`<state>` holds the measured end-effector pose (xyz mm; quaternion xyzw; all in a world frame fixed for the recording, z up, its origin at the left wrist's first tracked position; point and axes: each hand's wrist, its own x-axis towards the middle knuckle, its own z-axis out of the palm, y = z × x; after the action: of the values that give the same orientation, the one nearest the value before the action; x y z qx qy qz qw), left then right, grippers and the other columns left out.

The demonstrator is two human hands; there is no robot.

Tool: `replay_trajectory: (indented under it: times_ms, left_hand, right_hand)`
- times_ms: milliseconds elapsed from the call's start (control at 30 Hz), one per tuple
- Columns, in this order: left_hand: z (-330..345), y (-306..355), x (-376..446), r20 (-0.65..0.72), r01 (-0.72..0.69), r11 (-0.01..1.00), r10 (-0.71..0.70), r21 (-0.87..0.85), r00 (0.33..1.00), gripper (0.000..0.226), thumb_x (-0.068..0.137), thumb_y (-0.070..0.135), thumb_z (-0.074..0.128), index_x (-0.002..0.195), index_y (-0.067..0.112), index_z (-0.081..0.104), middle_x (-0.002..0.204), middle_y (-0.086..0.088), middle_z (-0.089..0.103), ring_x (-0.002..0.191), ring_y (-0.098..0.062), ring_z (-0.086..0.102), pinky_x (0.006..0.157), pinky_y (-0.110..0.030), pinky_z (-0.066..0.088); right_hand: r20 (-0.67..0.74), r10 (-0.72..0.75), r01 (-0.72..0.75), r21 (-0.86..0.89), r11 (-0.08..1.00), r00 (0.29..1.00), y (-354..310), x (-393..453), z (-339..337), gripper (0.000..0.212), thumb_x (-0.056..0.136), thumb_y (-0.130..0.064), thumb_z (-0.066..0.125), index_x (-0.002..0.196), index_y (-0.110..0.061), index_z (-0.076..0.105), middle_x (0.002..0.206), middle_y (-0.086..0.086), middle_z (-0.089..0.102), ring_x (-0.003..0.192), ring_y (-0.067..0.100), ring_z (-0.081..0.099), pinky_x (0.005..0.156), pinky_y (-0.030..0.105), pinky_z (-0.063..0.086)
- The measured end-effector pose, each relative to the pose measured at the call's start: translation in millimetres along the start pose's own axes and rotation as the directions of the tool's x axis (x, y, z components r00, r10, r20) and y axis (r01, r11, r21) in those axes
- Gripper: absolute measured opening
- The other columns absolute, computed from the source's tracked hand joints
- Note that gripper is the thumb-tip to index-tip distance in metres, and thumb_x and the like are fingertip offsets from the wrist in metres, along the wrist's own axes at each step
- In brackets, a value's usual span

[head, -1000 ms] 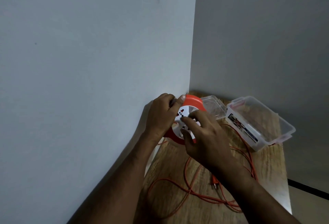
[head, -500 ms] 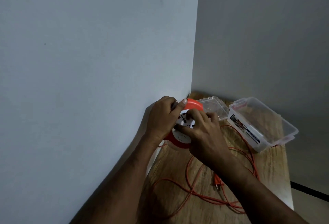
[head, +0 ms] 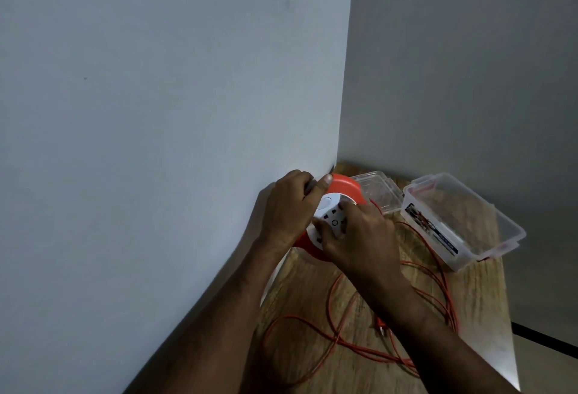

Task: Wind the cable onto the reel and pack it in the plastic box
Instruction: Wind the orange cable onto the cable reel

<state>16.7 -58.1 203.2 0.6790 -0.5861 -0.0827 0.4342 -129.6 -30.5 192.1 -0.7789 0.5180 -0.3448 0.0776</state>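
An orange cable reel with a white socket face is held above the wooden table, close to the left wall. My left hand grips the reel's rim and handle from the left, thumb on the orange edge. Fingers of my right hand curl onto the white face and grip it. The orange cable lies in loose loops on the table, its plug near my right forearm. The clear plastic box stands open at the right, and its clear lid lies behind the reel.
Grey walls close in the table on the left and at the back, meeting in a corner just behind the reel. The table's right edge drops off to the floor beyond the box.
My right hand has turned on the white face, which has rotated so its sockets sit in new places. The left hand keeps its grip on the rim. The view shifted slightly.
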Motion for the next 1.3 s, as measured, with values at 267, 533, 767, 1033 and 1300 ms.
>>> replay_trajectory:
  times_ms: [267, 533, 767, 1033, 1300]
  left_hand:
    - [-7, 0, 6, 0.007, -0.02, 0.999, 0.019, 0.047, 1.0, 0.045, 0.096, 0.056, 0.052, 0.076, 0.017, 0.064, 0.074, 0.005, 0.067, 0.069, -0.01, 0.062, 0.063, -0.021, 0.049]
    - [1, -2, 4, 0.055, -0.035, 0.999, 0.037, -0.03, 0.998, 0.043, 0.095, 0.055, 0.053, 0.074, 0.017, 0.063, 0.073, 0.004, 0.063, 0.071, -0.011, 0.061, 0.067, -0.027, 0.052]
    - [1, -1, 3, 0.041, -0.035, 0.999, 0.035, -0.005, 0.999, 0.041, 0.094, 0.057, 0.052, 0.075, 0.022, 0.061, 0.074, 0.007, 0.062, 0.07, -0.01, 0.061, 0.065, -0.021, 0.048]
    - [4, 2, 1, 0.019, -0.028, 1.0, 0.028, -0.013, 0.999, 0.046, 0.093, 0.057, 0.053, 0.081, 0.015, 0.068, 0.079, 0.002, 0.068, 0.073, -0.012, 0.064, 0.072, -0.035, 0.06]
    - [-5, 1, 0, -0.012, 0.022, 1.0, -0.022, -0.003, 1.0, 0.042, 0.096, 0.054, 0.053, 0.08, 0.018, 0.067, 0.076, 0.006, 0.067, 0.068, -0.008, 0.063, 0.064, -0.022, 0.052]
  right_hand:
    - [0.171, -0.484, 0.511, -0.199, 0.836, 0.858, 23, 0, -14, 0.066, 0.072, -0.018, 0.079, 0.134, -0.02, 0.057, 0.136, 0.015, 0.051, 0.126, 0.033, 0.048, 0.101, 0.051, 0.039]
    - [0.244, -0.434, 0.489, -0.25, 0.836, 0.867, 23, 3, -9, 0.071, 0.063, -0.024, 0.085, 0.129, -0.025, 0.06, 0.132, 0.015, 0.048, 0.121, 0.032, 0.049, 0.093, 0.052, 0.04]
    - [0.103, -0.33, 0.343, -0.163, 0.925, 0.938, 18, 6, -7, 0.07, 0.059, -0.04, 0.089, 0.122, -0.018, 0.068, 0.11, 0.013, 0.061, 0.089, 0.028, 0.061, 0.073, 0.041, 0.056]
    - [0.031, -0.017, 0.015, 0.06, 0.998, 0.999, 6, 3, 0, 0.057, 0.078, -0.053, 0.074, 0.119, -0.014, 0.066, 0.109, 0.003, 0.073, 0.089, 0.017, 0.071, 0.076, 0.029, 0.06]
    - [-0.056, -0.321, 0.313, -0.109, 0.943, 0.946, 5, -5, -12, 0.042, 0.082, -0.03, 0.076, 0.116, -0.008, 0.067, 0.109, 0.014, 0.069, 0.091, 0.029, 0.068, 0.073, 0.041, 0.059]
